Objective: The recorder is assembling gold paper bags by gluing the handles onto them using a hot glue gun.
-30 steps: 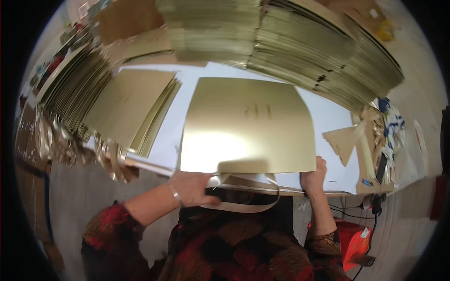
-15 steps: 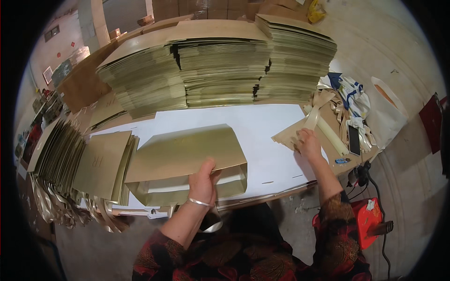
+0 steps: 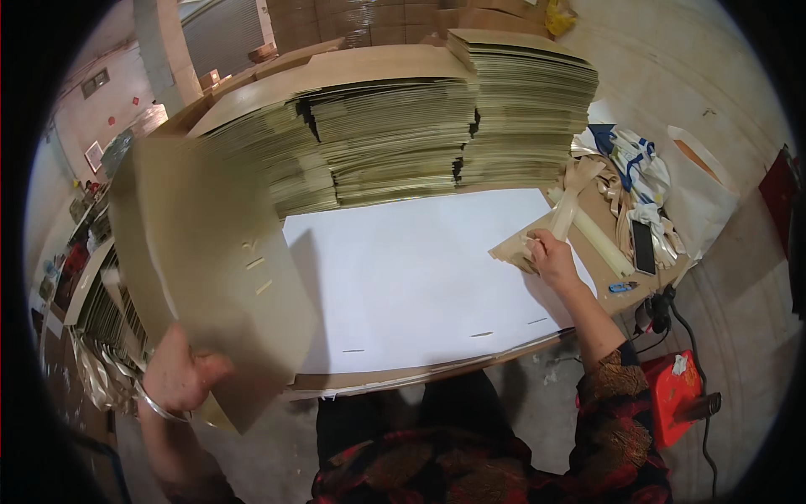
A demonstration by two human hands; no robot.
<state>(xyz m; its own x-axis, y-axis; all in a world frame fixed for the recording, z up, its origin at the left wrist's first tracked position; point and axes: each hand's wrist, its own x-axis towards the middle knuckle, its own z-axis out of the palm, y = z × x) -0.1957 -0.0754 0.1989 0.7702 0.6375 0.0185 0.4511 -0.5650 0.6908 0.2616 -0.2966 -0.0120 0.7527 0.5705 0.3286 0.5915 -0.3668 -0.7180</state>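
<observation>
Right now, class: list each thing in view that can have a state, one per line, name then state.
Gold card sheet: lifted, tilted, motion-blurred, gripped by left hand.
Right hand: on a small tan card piece.
White sheet: lying flat on the table.
Stacks of gold sheets: piled high, flat.
Black phone: lying flat, screen dark.

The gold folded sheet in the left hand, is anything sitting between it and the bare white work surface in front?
Nothing visible does. The left hand holds the gold folded sheet raised at the table's left edge, and the white work surface beside it lies bare. The right hand and its tan cardboard piece rest at the far right edge.
</observation>
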